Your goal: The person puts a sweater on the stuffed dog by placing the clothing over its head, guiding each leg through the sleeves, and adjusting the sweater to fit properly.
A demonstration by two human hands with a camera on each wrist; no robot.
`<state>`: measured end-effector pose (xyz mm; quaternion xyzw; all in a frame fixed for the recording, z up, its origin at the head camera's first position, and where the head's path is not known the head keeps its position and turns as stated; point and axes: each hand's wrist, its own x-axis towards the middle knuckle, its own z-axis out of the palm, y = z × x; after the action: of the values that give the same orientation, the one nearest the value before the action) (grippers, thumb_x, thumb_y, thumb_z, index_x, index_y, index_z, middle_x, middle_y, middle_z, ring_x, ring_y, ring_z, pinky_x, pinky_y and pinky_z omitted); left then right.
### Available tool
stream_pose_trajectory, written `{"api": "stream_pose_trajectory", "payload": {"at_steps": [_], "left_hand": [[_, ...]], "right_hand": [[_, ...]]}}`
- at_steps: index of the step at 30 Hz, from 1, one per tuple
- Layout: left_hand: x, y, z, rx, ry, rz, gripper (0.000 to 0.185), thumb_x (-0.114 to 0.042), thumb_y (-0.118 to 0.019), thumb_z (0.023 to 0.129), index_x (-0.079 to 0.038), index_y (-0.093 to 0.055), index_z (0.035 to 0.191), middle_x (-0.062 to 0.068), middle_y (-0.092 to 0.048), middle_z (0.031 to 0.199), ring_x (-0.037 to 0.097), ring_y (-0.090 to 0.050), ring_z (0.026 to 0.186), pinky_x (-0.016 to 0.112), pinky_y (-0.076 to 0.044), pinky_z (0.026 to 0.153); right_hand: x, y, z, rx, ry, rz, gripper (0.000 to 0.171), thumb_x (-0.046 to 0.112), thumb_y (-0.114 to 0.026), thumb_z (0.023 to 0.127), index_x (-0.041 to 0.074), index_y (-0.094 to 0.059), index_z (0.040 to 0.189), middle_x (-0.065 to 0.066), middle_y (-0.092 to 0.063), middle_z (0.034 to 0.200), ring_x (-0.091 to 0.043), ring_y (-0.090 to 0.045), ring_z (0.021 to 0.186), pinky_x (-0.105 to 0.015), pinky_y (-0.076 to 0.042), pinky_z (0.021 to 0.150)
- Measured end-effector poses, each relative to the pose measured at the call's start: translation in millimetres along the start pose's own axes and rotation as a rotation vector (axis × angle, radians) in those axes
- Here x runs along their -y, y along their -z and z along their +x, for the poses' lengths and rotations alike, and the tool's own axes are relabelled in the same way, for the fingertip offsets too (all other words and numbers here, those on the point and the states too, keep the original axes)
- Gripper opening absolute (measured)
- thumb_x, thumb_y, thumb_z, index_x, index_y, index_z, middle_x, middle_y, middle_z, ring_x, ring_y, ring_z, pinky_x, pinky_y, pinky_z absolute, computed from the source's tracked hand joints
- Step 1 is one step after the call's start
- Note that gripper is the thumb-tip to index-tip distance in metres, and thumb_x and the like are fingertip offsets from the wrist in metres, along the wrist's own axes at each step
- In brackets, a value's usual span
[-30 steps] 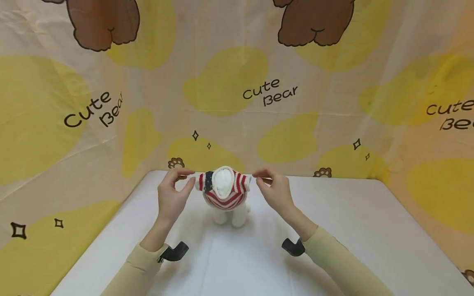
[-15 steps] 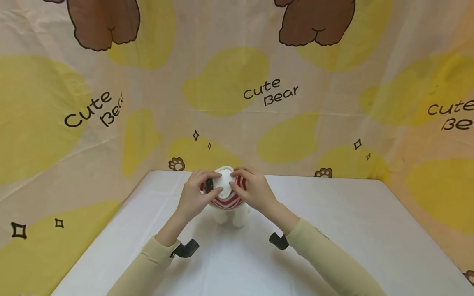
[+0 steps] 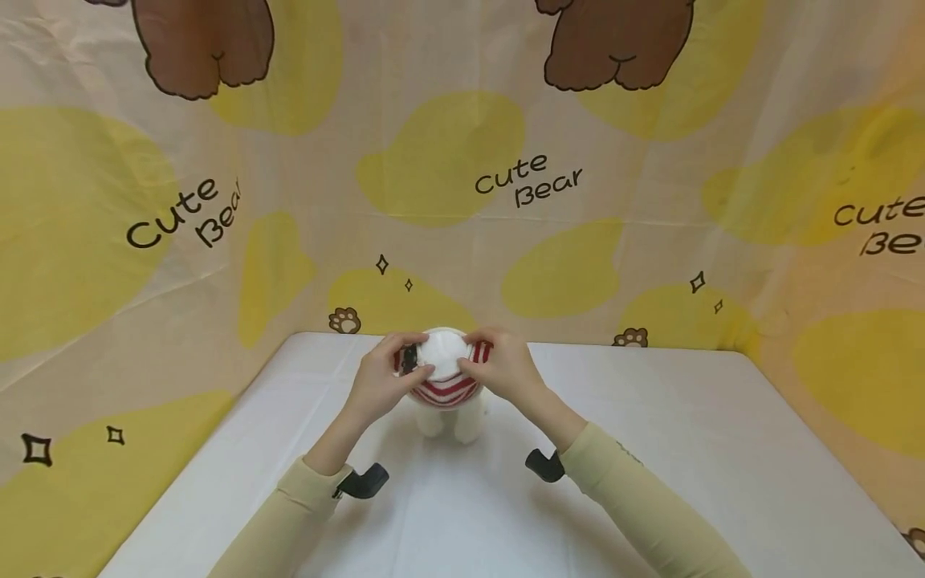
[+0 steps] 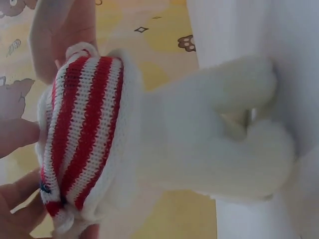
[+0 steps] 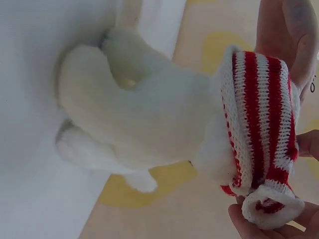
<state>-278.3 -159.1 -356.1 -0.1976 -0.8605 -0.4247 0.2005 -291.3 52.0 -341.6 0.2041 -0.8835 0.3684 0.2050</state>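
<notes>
Gripping the striped sweater [image 3: 446, 391] on the plush toy [image 3: 451, 417], both hands.

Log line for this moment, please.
left hand: grips striped sweater | right hand: grips sweater | plush toy: upright on table

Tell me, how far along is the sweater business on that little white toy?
The red-and-white striped sweater sits bunched high around the white plush toy, whose legs and lower body show bare. Left hand and right hand each grip a side. Whether it is going on or coming off, most of the body remains.
</notes>
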Motion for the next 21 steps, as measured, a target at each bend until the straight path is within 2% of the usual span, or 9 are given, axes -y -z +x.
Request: {"api": "stream_pose_trajectory", "payload": {"at_steps": [4,7,12,15,17,21], "left_hand": [[0.2,0.8,2.1,0.067,0.12,-0.022,0.046,-0.026,-0.075,0.081,-0.016,-0.059,0.123,0.006,-0.058,0.128,0.026,-0.058,0.106,0.043,-0.051,0.086],[2.0,0.3,4.2,0.105,0.178,-0.035,0.048,-0.03,-0.074,0.081,-0.017,-0.058,0.125,0.007,-0.056,0.133,0.028,-0.058,0.109,0.046,-0.05,0.088],[7.0,-1.3,6.6,0.138,0.245,-0.084,0.05,-0.036,-0.076,0.079,-0.022,-0.059,0.124,0.006,-0.058,0.129,0.023,-0.06,0.094,0.035,-0.05,0.076],[9.5,-2.1,6.1,0.146,0.281,-0.117,0.052,-0.04,-0.077,0.076,-0.023,-0.061,0.122,0.004,-0.059,0.126,0.021,-0.058,0.091,0.031,-0.048,0.072],[11.0,-2.3,5.4,0.149,0.306,-0.139,0.054,-0.043,-0.077,0.075,-0.022,-0.061,0.122,0.003,-0.059,0.127,0.021,-0.057,0.098,0.033,-0.049,0.077],[15.2,-3.4,3.5,0.151,0.347,-0.184,0.056,-0.042,-0.078,0.075,-0.017,-0.061,0.123,0.005,-0.058,0.131,0.024,-0.051,0.12,0.045,-0.044,0.097]], "right_hand": [[-4.4,0.3,0.7,0.032,-0.057,0.065,0.031,0.023,-0.078,0.073,0.007,-0.072,0.098,-0.007,-0.071,0.097,-0.02,-0.061,0.086,-0.032,-0.051,0.073],[-8.3,0.4,1.2,0.057,-0.094,0.098,0.031,0.024,-0.078,0.073,0.007,-0.073,0.098,-0.007,-0.071,0.096,-0.019,-0.06,0.084,-0.029,-0.05,0.071],[-14.2,1.7,0.4,0.103,-0.163,0.139,0.032,0.026,-0.078,0.075,0.007,-0.073,0.1,-0.006,-0.071,0.098,-0.018,-0.059,0.086,-0.029,-0.048,0.071],[-17.4,2.8,-0.9,0.14,-0.222,0.182,0.033,0.028,-0.077,0.076,0.008,-0.073,0.102,-0.005,-0.07,0.093,-0.016,-0.058,0.083,-0.028,-0.049,0.068],[-19.6,3.1,-1.7,0.17,-0.264,0.214,0.035,0.03,-0.077,0.077,0.009,-0.072,0.104,-0.004,-0.067,0.087,-0.015,-0.057,0.076,-0.026,-0.049,0.063],[-24.3,2.4,-4.4,0.219,-0.337,0.277,0.037,0.033,-0.076,0.077,0.01,-0.072,0.106,-0.002,-0.061,0.076,-0.012,-0.055,0.062,-0.024,-0.046,0.056]]}}
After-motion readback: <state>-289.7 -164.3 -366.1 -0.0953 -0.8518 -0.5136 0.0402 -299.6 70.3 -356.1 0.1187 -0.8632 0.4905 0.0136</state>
